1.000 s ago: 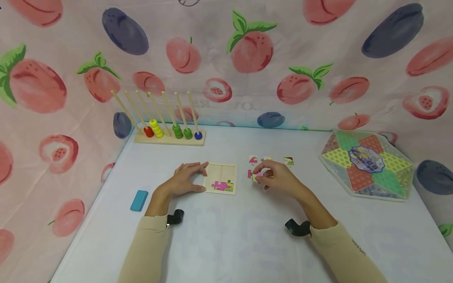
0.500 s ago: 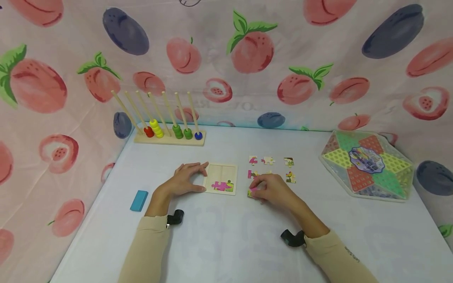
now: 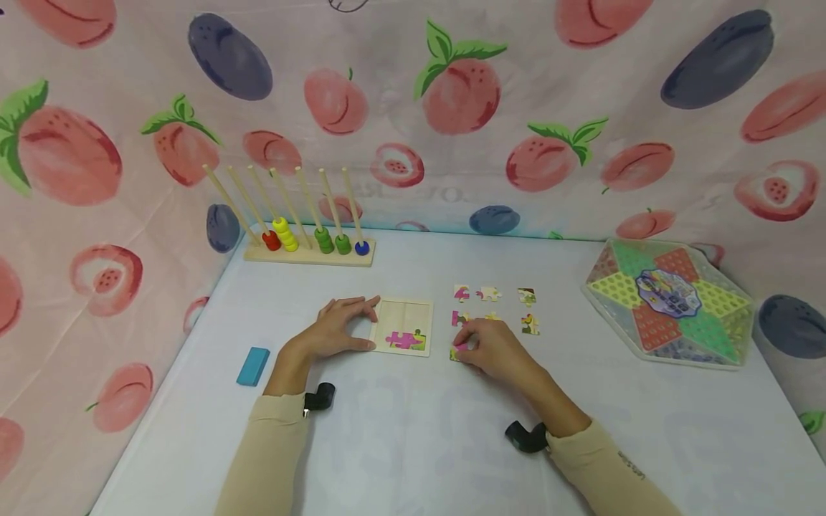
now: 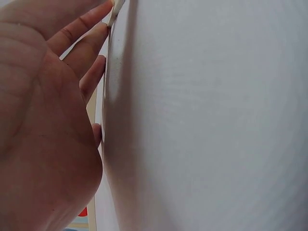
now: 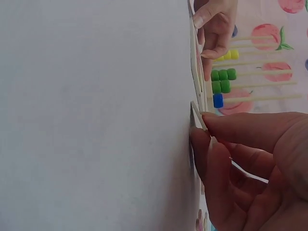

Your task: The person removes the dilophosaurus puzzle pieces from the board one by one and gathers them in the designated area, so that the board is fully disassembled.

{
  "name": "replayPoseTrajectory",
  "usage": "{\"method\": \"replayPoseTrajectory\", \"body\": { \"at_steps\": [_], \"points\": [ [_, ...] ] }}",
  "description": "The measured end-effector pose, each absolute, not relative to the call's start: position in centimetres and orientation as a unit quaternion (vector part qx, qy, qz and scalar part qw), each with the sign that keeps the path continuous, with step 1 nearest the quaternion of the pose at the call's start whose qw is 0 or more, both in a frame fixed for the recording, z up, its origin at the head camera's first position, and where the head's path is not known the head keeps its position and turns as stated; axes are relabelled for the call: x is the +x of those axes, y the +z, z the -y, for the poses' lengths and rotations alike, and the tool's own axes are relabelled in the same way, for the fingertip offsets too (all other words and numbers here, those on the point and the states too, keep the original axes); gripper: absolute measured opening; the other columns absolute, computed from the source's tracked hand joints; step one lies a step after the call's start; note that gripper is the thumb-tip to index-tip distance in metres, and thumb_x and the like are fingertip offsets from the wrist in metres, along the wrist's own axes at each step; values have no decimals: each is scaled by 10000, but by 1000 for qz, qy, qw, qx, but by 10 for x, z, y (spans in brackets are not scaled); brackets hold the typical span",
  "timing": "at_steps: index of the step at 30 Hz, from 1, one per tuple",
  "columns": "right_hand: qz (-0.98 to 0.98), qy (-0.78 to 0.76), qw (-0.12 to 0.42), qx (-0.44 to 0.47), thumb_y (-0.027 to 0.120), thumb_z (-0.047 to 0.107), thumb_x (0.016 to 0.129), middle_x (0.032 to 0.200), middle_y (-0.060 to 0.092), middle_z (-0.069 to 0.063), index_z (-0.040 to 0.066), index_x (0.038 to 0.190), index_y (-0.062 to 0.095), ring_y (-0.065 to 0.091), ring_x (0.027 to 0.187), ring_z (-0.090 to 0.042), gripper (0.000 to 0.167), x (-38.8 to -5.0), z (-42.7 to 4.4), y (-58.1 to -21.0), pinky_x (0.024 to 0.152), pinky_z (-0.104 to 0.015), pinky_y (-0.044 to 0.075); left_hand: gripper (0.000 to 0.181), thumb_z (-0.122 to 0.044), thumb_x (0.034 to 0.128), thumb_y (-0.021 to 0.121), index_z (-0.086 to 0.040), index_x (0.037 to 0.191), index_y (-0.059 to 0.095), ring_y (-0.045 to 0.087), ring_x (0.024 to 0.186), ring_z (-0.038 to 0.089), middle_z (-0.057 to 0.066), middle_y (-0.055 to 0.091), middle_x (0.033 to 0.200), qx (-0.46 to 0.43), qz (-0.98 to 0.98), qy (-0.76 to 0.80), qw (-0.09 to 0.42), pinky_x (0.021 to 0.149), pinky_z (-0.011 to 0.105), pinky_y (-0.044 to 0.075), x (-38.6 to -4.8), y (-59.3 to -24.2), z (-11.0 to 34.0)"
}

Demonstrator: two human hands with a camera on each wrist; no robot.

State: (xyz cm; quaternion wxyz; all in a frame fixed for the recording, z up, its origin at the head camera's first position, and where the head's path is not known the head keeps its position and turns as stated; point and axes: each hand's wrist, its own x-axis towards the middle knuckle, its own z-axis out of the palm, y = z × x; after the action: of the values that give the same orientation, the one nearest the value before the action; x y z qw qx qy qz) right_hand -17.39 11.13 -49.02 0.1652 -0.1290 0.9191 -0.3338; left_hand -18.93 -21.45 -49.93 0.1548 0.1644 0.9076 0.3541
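Observation:
The left hand (image 3: 335, 327) lies at the left edge of a square wooden puzzle tray (image 3: 405, 307), its thumb and fingers spread and touching the frame. Joined pink and green pieces (image 3: 406, 339) fill the tray's lower right part. To the right of the tray, the right hand (image 3: 497, 349) pinches a pink and green puzzle piece (image 3: 457, 352) low over the table. In the right wrist view, thumb and fingertips of the right hand (image 5: 245, 163) hold that thin piece (image 5: 198, 115) tilted. The left wrist view shows the left hand's palm (image 4: 53, 125) and extended fingers.
Loose puzzle pieces (image 3: 489, 294) lie in rows behind and beside the right hand, some partly hidden by it. A bead rack (image 3: 310, 259) stands at the back left, a blue block (image 3: 253, 366) lies at left, and a patterned clear box (image 3: 671, 304) at right.
The right hand has moved toward the front from the loose pieces, then slightly left, with a piece in its fingers. More loose pieces show behind it. The left hand has stayed in place.

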Motion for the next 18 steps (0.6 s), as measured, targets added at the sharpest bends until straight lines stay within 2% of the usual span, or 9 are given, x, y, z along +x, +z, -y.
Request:
{"method": "replayPoseTrajectory", "body": {
  "at_steps": [5, 18],
  "points": [
    [-928, -314, 153, -127, 824, 169, 850, 1153, 738, -51, 174, 934, 762, 568, 907, -180, 104, -174, -108, -490, 637, -232, 444, 404, -205, 829, 845, -179, 1189, 662, 238, 1581, 355, 56, 576, 1505, 159, -907, 357, 156, 1270, 651, -56, -190, -500, 214],
    [-950, -252, 115, -140, 859, 189, 815, 1021, 733, -5, 199, 915, 798, 571, 856, -164, 118, -172, -104, -488, 680, -265, 427, 419, -209, 831, 843, -188, 1208, 662, 241, 1580, 353, 50, 586, 1492, 158, -907, 360, 152, 1276, 641, -51, -189, -501, 215]
  ]
}}
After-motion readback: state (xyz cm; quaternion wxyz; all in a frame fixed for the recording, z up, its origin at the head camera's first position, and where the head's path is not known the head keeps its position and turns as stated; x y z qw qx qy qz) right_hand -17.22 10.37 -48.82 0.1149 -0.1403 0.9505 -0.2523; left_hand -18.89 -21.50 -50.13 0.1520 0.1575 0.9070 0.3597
